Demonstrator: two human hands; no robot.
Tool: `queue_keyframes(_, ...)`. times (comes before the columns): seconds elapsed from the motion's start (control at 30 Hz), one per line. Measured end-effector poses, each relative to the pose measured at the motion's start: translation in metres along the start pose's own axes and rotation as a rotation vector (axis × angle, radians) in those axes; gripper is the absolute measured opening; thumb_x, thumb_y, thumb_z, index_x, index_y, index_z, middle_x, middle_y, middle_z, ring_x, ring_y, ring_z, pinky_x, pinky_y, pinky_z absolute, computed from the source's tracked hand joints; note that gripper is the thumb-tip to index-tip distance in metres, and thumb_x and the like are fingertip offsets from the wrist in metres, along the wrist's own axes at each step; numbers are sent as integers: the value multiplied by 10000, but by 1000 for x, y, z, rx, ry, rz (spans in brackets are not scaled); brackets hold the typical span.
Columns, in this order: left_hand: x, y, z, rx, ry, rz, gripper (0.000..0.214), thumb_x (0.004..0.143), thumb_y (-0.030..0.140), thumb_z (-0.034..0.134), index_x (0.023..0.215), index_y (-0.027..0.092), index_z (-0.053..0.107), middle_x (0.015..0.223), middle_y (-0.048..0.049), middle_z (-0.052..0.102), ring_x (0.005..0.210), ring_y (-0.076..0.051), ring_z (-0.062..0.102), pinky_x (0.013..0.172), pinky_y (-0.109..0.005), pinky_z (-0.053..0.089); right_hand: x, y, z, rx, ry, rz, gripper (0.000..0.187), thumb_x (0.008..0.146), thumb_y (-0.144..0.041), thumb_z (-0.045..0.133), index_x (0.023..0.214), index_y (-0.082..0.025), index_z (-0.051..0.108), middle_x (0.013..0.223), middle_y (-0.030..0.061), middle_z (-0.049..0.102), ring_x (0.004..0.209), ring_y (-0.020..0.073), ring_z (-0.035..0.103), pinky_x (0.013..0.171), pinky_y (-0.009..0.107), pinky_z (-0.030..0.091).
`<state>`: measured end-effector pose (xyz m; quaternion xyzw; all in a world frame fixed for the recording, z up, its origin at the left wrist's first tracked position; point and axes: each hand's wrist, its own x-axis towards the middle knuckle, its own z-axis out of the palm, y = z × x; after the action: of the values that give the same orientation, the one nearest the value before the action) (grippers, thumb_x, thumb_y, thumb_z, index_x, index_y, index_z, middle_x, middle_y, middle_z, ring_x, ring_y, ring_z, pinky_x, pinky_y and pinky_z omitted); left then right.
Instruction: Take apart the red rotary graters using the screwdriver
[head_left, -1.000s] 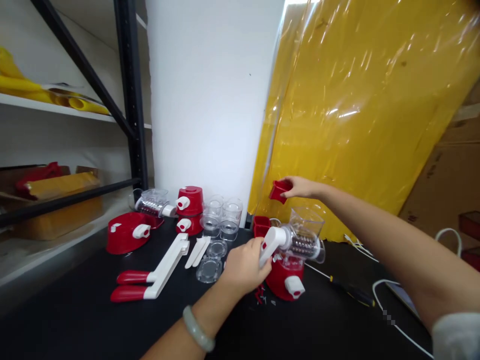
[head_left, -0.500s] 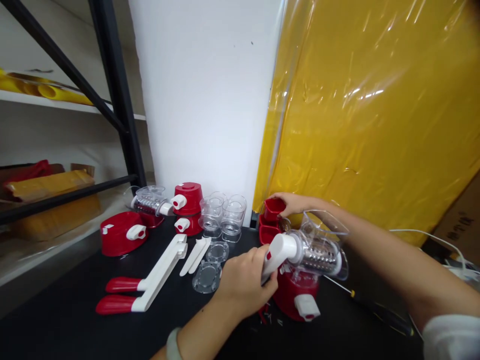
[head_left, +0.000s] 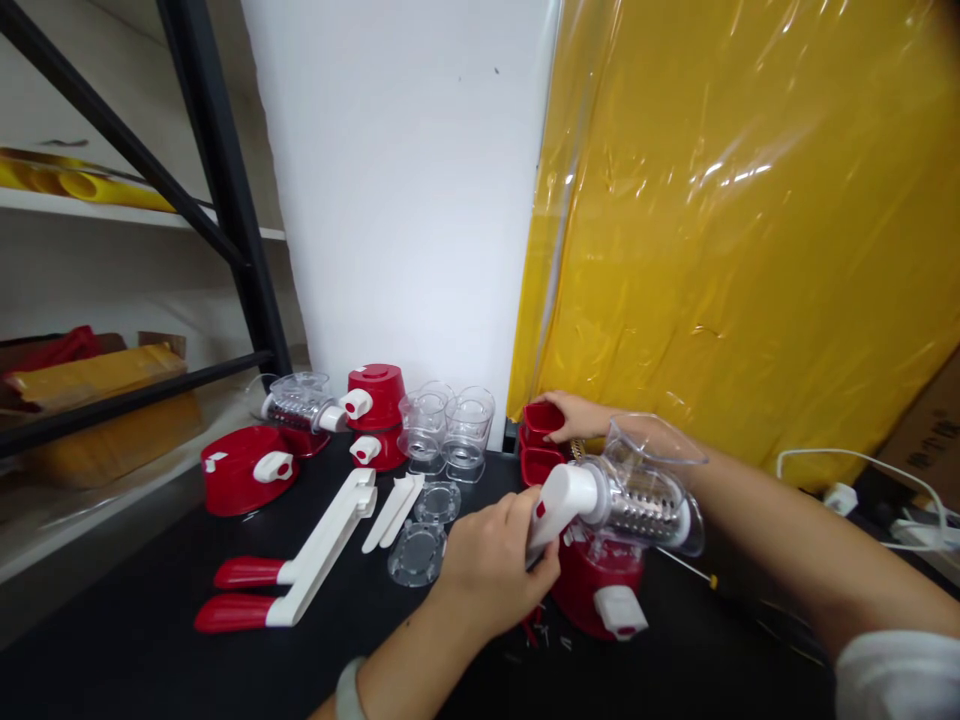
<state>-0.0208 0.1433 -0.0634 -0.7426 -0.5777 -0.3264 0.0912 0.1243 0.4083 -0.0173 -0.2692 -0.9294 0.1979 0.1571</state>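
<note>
My left hand [head_left: 495,560] is wrapped around the white crank handle [head_left: 553,505] of a rotary grater. The grater has a clear plastic housing with a metal grating drum [head_left: 646,512] inside, above a red base [head_left: 600,580] with a white knob [head_left: 621,610]. Behind it, my right hand [head_left: 576,415] reaches to the back of the table, fingers closed on the rim of a red hollow cup-like piece [head_left: 541,418]. Another red hollow piece [head_left: 538,465] is directly below that one. A brass-coloured part [head_left: 577,449], partly hidden, lies close by.
To the left are red bases [head_left: 244,470], another grater housing [head_left: 300,400], clear hoppers [head_left: 469,430], red-and-white handles [head_left: 300,570], white strips [head_left: 394,510] and clear discs [head_left: 416,553]. A screwdriver shaft [head_left: 682,565] lies right of the grater. White cables [head_left: 862,452] run at far right.
My right hand and the red cup-like piece have shifted slightly left and down. The left hand keeps its hold on the crank handle. My right forearm is lower, with the screwdriver's handle less visible.
</note>
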Motion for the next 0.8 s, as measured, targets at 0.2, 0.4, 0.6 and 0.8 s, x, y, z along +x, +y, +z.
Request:
queue_keyframes(0.2,1,0,-1,-13,-51,-38,452,848,365,517,1276,222,499,1046,-43,691,872,-223,675,719,-373,549,-4,1,3,55,-13,-3,708,642,-263,785,1289,-171,512,1261,131,592,1098,262,603,960,421,487)
queue_keyframes(0.4,3,2,-5,-36,-96,-75,457,847,368,516,1284,235,506,1052,-37,688,893,-229,675,743,-375,547,-8,4,-3,103,-50,-45,864,594,-338,838,1356,-178,464,1346,139,541,1200,289,550,1043,454,429)
queue_keyframes(0.6,4,3,-8,-39,-112,-95,451,837,353,530,1273,242,517,1065,-29,689,897,-224,675,755,-367,547,-17,-5,-24,150,-41,14,833,611,-383,833,1343,-188,488,1343,147,552,1180,284,567,1023,454,448)
queue_keyframes(0.8,3,2,-4,10,-28,-29,439,853,331,510,1275,214,514,1096,-55,681,935,-226,672,789,-357,540,-72,-65,-82,76,580,-52,305,848,-391,620,1082,-198,640,1097,108,673,976,219,651,920,431,506)
